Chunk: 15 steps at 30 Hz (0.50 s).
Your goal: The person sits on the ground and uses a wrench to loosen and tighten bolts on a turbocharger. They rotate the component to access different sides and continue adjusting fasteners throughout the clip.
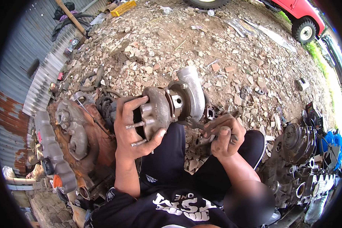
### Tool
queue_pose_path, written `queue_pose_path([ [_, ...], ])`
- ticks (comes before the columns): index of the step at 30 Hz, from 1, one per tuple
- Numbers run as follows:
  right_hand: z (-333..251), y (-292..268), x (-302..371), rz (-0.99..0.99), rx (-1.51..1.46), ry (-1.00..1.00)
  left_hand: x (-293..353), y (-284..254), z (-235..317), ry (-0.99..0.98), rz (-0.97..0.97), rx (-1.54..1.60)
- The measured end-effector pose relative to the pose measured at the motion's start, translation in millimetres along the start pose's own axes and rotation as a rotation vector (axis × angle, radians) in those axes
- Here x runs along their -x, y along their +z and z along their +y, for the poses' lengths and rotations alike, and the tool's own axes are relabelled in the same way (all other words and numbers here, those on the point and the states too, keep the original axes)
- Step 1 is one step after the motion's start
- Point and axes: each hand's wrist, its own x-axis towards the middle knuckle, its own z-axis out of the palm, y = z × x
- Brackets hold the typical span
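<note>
A turbocharger (159, 107) rests in my left hand (130, 127), raised above my knees. My fingers and thumb wrap round its brown, rough turbine housing, where two studs stick out toward my palm. Its smooth silver compressor housing (193, 93) faces away to the right, with a rusty centre section between the two. Closed in a fist, my right hand (225, 136) grips a dark wrench (195, 124). The forked end of that wrench lies against or just below the centre section; whether it sits on a bolt I cannot tell.
An engine with a grey valve cover (54, 148) stands close on my left. To the right is another engine block (298, 178) beside a blue plastic bag (332, 146). Broken stone covers the ground (140, 57). A corrugated metal wall (22, 72) and a red vehicle (302, 15) stand farther off.
</note>
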Motion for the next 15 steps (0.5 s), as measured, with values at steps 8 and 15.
queue_pose_path([
  [8, -9.9, 15.1, 4.0, -0.055, 0.252, -0.186, 2.5, -4.4, 0.9, 0.026, 0.003, -0.06],
  [15, -3.6, 25.4, 10.3, 0.07, 0.117, 0.082, 0.3, -5.0, 9.6, 0.079, -0.021, -0.161],
])
